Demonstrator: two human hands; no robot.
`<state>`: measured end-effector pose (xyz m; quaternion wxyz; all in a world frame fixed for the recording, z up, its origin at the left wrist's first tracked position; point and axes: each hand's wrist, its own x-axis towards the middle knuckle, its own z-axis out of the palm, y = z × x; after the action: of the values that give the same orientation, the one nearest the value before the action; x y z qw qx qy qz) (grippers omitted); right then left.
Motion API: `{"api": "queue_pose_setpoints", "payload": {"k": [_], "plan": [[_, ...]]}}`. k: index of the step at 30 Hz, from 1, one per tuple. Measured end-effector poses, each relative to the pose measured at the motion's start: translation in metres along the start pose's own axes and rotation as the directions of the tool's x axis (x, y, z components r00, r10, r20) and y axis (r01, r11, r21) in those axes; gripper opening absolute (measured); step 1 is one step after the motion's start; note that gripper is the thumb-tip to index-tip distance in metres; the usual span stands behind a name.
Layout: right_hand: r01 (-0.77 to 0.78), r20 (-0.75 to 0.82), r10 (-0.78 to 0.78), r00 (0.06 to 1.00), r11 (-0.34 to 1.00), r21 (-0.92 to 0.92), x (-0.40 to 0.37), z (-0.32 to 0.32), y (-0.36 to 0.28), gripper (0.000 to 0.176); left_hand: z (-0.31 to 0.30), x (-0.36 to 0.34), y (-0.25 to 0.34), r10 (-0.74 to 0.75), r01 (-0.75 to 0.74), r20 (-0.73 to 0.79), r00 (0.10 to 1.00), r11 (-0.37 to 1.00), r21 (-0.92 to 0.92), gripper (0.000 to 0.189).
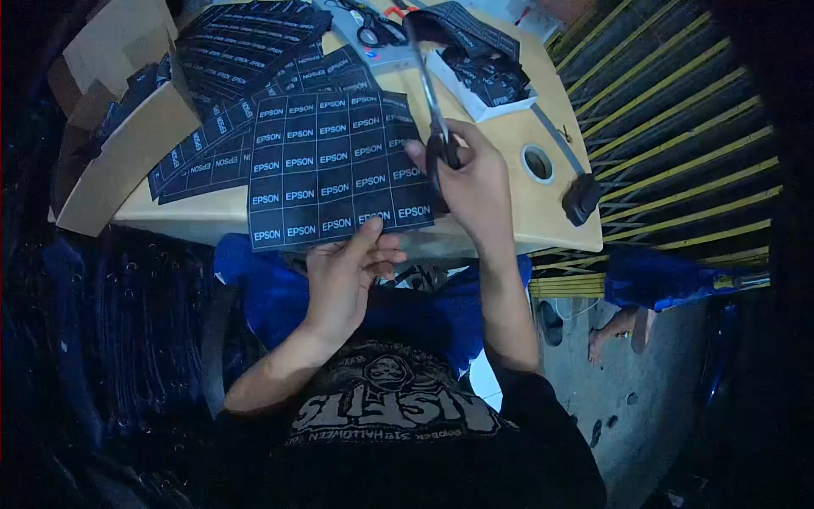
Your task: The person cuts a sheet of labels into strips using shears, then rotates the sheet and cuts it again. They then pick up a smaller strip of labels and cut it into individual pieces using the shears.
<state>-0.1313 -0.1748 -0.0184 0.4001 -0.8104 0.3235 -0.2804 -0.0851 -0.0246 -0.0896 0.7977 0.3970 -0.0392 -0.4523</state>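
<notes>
Gripping the near edge of a dark sheet [335,161], the left hand [337,284] has its thumb on top, with its other fingers lower down, partly under the edge. The sheet, printed with EPSON in pale letters and divided by thin lines into small boxes, is tilted in front of the person, its near edge jutting past the front of the pale table [551,220]. The right hand [476,182] is closed around the handles of a pair of scissors [433,110], the blades pointing away from the person (how far apart the blades stand, I cannot tell). These handles overlap the sheet's right edge in this view; whether they touch it is unclear.

Beyond the sheet, more printed sheets [242,47] lie piled on the table, between a cardboard box [140,165] at the left and a second pair of scissors [379,34] with black handles. A white box [510,108] full of dark pieces stands farther right. Near the table's right edge are a ringed hole [537,163] and a small black object [582,199].
</notes>
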Motion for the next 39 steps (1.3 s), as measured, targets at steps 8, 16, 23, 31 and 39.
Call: {"api": "queue_pose_setpoints", "payload": {"k": [8,16,23,31,39], "plan": [[-0.243,0.429,0.042,0.902,0.871,0.426,-0.107,-0.051,0.02,0.037,0.004,-0.001,0.002,-0.016,0.016,-0.034,0.999,1.0,0.017,0.02],[-0.528,0.562,0.305,0.769,0.798,0.291,-0.18,-0.058,0.048,0.042,0.011,-0.013,0.005,-0.105,0.115,-0.098,0.99,0.988,0.107,0.022],[-0.567,0.489,0.4,0.775,0.782,0.258,-0.189,-0.041,0.045,0.031,0.01,-0.006,0.005,-0.084,0.096,-0.062,0.995,0.968,0.233,0.029],[-0.567,0.413,0.423,0.806,0.752,0.336,-0.182,-0.044,0.045,0.035,0.012,-0.001,0.003,-0.12,0.135,-0.067,0.99,0.943,0.304,0.023],[-0.431,0.419,0.189,0.888,0.658,0.618,-0.177,-0.043,0.048,0.028,0.009,0.0,-0.002,-0.173,0.178,-0.04,0.984,0.959,0.221,0.032]]}}
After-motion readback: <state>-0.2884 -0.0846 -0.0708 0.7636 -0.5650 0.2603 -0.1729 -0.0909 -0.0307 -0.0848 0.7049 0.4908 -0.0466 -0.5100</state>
